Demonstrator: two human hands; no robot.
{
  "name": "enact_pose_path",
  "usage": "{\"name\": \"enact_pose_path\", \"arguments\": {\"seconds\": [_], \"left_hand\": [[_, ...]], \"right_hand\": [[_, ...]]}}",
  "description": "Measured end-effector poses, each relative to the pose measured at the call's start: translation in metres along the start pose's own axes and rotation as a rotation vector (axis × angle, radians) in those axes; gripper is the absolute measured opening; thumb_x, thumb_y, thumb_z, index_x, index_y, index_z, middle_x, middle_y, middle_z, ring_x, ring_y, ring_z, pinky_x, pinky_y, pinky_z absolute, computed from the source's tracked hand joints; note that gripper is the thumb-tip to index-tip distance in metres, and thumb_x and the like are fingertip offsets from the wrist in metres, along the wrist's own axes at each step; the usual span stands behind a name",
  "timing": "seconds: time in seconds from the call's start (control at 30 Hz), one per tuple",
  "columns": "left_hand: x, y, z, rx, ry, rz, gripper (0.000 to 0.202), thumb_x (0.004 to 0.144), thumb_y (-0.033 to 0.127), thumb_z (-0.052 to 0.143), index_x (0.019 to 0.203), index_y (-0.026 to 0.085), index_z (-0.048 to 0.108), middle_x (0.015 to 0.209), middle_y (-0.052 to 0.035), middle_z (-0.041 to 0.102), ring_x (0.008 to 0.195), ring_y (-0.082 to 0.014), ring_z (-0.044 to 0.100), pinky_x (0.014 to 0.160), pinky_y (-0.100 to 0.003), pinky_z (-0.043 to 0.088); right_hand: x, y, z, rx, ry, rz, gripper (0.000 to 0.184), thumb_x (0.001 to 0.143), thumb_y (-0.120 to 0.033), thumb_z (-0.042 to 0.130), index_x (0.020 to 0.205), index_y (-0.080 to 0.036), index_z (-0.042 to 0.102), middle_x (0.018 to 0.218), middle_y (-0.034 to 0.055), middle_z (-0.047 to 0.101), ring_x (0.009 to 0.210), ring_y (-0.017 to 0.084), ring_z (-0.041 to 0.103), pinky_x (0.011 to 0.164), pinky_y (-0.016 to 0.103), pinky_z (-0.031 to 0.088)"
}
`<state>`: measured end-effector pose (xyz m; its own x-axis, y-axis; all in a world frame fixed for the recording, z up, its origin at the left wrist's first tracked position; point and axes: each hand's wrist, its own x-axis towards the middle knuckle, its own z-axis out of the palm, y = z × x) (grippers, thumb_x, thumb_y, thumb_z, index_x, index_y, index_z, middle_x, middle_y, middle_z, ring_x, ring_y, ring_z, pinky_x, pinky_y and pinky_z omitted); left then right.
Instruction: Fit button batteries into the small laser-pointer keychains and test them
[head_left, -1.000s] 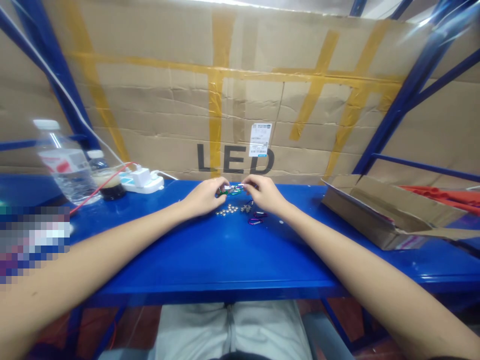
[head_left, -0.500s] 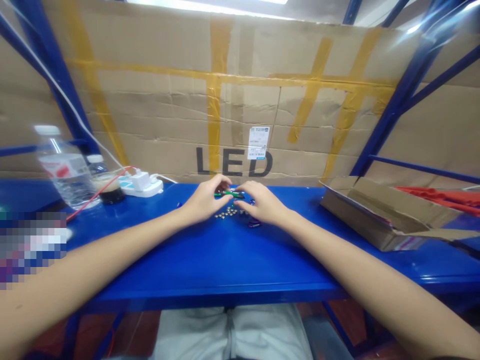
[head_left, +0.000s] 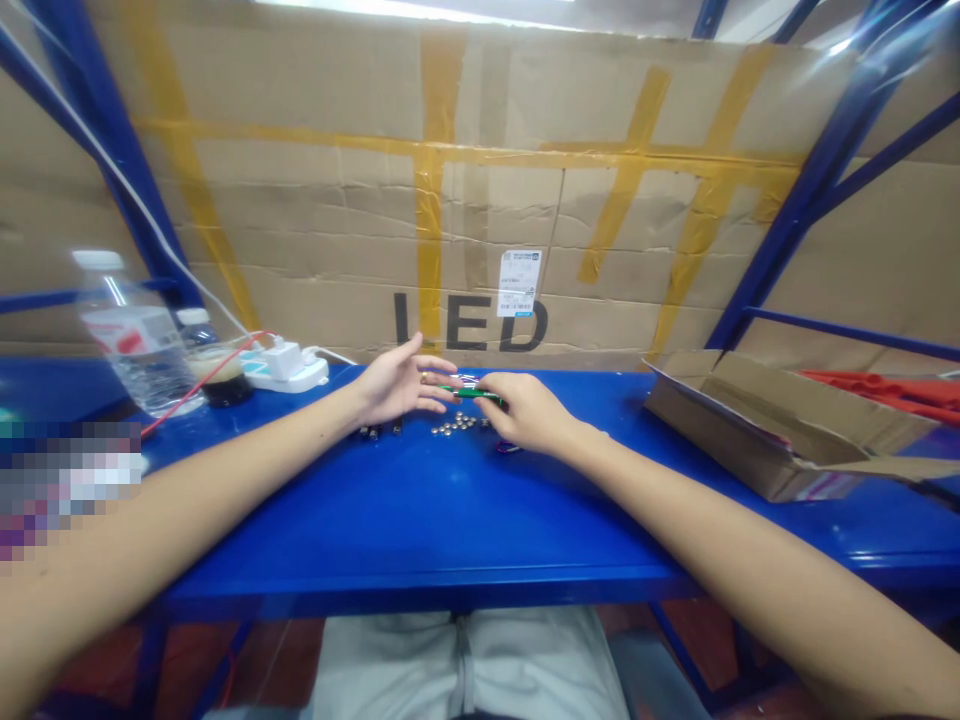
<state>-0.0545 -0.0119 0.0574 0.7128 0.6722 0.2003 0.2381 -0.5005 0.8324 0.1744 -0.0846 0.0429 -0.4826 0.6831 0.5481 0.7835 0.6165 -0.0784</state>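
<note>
My left hand (head_left: pixel 397 385) is turned palm up above the blue table (head_left: pixel 450 510), fingers spread, with a small round piece resting on its fingers. My right hand (head_left: pixel 521 410) is closed around a thin green stick-like object (head_left: pixel 472 393) whose tip points at the left palm. Under the hands lies a cluster of small silver button-like pieces (head_left: pixel 454 425). A few dark small parts (head_left: pixel 379 431) lie just left of them. A purple clip (head_left: pixel 508 447) peeks out beneath my right hand.
A clear water bottle (head_left: pixel 135 340) and a dark drink bottle (head_left: pixel 214 370) stand at the left beside a white power strip (head_left: pixel 289 365) with a red cable. An open cardboard box (head_left: pixel 780 420) sits at the right. A taped cardboard wall marked LED (head_left: pixel 480 220) backs the table.
My left hand has let go, turned palm up and opened. My right hand now holds the green object alone, pointing it at the left palm. Dark small parts now show on the table.
</note>
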Motion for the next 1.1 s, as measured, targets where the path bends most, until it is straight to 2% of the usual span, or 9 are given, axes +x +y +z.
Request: {"name": "enact_pose_path", "arguments": {"seconds": [0.07, 0.23, 0.33, 0.57, 0.8, 1.1], "left_hand": [[0.0008, -0.0026, -0.0007, -0.151, -0.026, -0.023, 0.072, 0.095, 0.066, 0.02, 0.125, 0.014, 0.059, 0.123, -0.0218, 0.067, 0.106, -0.0311, 0.065, 0.082, -0.045, 0.054], [0.0049, -0.0061, 0.0039, -0.708, -0.047, -0.065, 0.074, 0.094, 0.068, 0.024, 0.115, 0.008, 0.062, 0.115, -0.0241, 0.067, 0.1, -0.0324, 0.064, 0.079, -0.043, 0.052], [0.0049, -0.0051, 0.0056, -0.874, -0.04, -0.115, 0.07, 0.095, 0.066, 0.028, 0.112, 0.007, 0.064, 0.111, -0.023, 0.067, 0.097, -0.031, 0.064, 0.076, -0.04, 0.05], [0.0031, 0.0008, 0.0075, -0.94, 0.016, -0.149, 0.07, 0.095, 0.064, 0.029, 0.107, 0.006, 0.067, 0.104, -0.0219, 0.068, 0.092, -0.0297, 0.064, 0.071, -0.038, 0.05], [0.0022, 0.0011, 0.0079, -0.926, 0.054, -0.167, 0.069, 0.094, 0.065, 0.032, 0.107, 0.006, 0.067, 0.103, -0.0222, 0.068, 0.091, -0.0299, 0.064, 0.071, -0.039, 0.051], [0.0016, 0.0022, 0.0082, -0.928, 0.064, -0.171, 0.069, 0.095, 0.063, 0.03, 0.106, 0.006, 0.068, 0.102, -0.0226, 0.069, 0.091, -0.0305, 0.064, 0.07, -0.039, 0.051]], "right_hand": [[-0.001, -0.0019, 0.0007, 0.011, 0.013, -0.032, 0.016, 0.093, -0.022, 0.051, 0.095, -0.016, 0.065, 0.093, 0.0105, 0.071, 0.081, 0.02, 0.062, 0.07, 0.028, 0.04], [-0.0025, -0.0066, 0.0014, 0.041, 0.069, -0.103, 0.016, 0.091, -0.019, 0.052, 0.096, -0.016, 0.066, 0.091, 0.009, 0.072, 0.078, 0.02, 0.062, 0.068, 0.028, 0.04], [-0.0024, -0.0073, 0.001, 0.039, 0.099, -0.097, 0.016, 0.091, -0.021, 0.052, 0.096, -0.016, 0.066, 0.085, 0.0076, 0.071, 0.071, 0.018, 0.059, 0.064, 0.027, 0.038], [-0.0031, -0.0061, 0.0007, 0.036, 0.114, -0.145, 0.014, 0.092, -0.02, 0.051, 0.089, -0.016, 0.065, 0.083, 0.0078, 0.07, 0.07, 0.017, 0.058, 0.063, 0.027, 0.037], [-0.003, -0.0073, 0.0012, 0.053, 0.1, -0.127, 0.017, 0.092, -0.021, 0.052, 0.101, -0.016, 0.066, 0.09, 0.0082, 0.072, 0.075, 0.018, 0.061, 0.066, 0.027, 0.039], [-0.003, -0.0101, -0.0004, 0.042, 0.083, -0.113, 0.012, 0.09, -0.022, 0.054, 0.085, -0.017, 0.064, 0.079, 0.006, 0.068, 0.066, 0.016, 0.055, 0.061, 0.026, 0.033]]}}
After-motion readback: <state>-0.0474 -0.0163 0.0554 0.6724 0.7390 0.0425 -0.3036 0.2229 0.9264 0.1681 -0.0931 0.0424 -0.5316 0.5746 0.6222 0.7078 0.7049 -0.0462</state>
